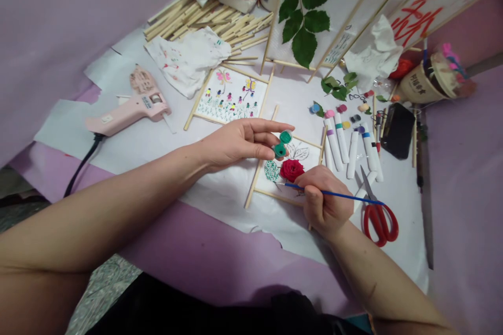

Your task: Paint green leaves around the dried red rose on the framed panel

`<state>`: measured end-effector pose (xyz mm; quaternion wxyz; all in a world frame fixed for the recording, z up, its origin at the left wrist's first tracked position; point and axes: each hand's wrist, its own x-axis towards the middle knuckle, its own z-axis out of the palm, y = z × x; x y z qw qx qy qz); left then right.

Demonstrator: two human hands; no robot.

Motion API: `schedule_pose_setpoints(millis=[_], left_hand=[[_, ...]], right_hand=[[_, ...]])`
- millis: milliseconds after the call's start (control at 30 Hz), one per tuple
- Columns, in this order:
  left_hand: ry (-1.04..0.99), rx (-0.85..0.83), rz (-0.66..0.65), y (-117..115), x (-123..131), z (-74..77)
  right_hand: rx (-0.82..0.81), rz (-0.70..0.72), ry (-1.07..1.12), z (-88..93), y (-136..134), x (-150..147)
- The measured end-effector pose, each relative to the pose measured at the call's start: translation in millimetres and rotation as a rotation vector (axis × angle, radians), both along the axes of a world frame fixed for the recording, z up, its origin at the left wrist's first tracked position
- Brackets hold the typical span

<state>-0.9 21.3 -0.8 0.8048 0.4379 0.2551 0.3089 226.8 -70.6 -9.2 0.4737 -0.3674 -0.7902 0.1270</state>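
Note:
My left hand (239, 144) pinches a pair of small green paint pots (283, 143) between its fingertips, just above a small wooden-framed paper panel (271, 193). My right hand (324, 201) grips a thin blue-handled paintbrush (346, 194), with its tip near the panel's lower part. The tip itself is partly hidden by my fingers. On the panel are a red rose (292, 170) and a green patterned leaf (272, 170), with an uncoloured outlined leaf (298, 152) beside the rose.
A pink glue gun (133, 103) lies to the left, and red-handled scissors (378, 222) lie to the right. Several white paint markers (352, 154) stand beyond my right hand. Behind are a butterfly-painted panel (228, 97), a leaf-decorated screen (302, 21) and a pile of wooden sticks (204, 21).

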Motion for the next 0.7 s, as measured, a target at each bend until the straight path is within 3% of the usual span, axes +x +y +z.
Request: schedule_pose_setpoints(millis=[533,700], left_hand=[[0.008,-0.019,0.011,-0.4,0.9,2.0],[-0.012,-0.019,0.006,-0.1,0.8,1.7]], right_hand=[[-0.022,-0.009,-0.039,-0.9,-0.1,1.1],[0.055,-0.042,0.081,0.3,-2.5,3.3]])
